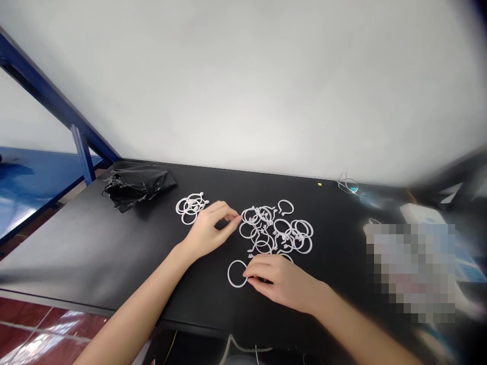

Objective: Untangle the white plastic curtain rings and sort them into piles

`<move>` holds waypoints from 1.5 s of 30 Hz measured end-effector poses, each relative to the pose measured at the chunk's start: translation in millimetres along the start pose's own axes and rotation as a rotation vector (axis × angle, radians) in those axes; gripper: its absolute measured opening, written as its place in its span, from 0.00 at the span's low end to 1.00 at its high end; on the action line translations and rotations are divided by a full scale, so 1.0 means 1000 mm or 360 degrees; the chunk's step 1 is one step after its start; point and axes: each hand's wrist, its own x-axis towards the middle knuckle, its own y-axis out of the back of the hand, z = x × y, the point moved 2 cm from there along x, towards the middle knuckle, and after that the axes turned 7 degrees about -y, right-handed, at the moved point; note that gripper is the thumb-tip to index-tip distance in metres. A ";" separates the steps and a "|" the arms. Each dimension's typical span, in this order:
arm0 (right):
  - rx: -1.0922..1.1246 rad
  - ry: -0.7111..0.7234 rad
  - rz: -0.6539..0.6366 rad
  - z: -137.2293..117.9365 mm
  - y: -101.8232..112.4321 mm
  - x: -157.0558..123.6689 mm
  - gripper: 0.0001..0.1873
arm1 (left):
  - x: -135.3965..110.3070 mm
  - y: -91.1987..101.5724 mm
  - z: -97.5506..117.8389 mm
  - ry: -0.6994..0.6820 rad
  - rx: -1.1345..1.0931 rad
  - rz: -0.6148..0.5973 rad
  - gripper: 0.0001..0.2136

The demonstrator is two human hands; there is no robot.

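Several white plastic rings lie in a loose pile [276, 230] on a black table [114, 253]. A smaller heap of white rings [191, 206] sits further left. My left hand [211, 230] rests between the two heaps, fingers curled, its fingertips pinched at the left edge of the big pile. My right hand [279, 281] lies in front of the pile, fingers closed on a single white ring [237, 274] that lies flat on the table to its left.
A crumpled black plastic bag [137, 185] lies at the table's back left. A small ring with wire [347, 186] sits at the back right. A blurred patch covers things on the right. A blue frame [81, 152] stands at left.
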 end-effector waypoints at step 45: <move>0.0901 -0.0666 0.0979 0.015 0.003 0.003 0.02 | -0.011 -0.024 0.030 -0.0085 -0.0580 -0.0092 0.07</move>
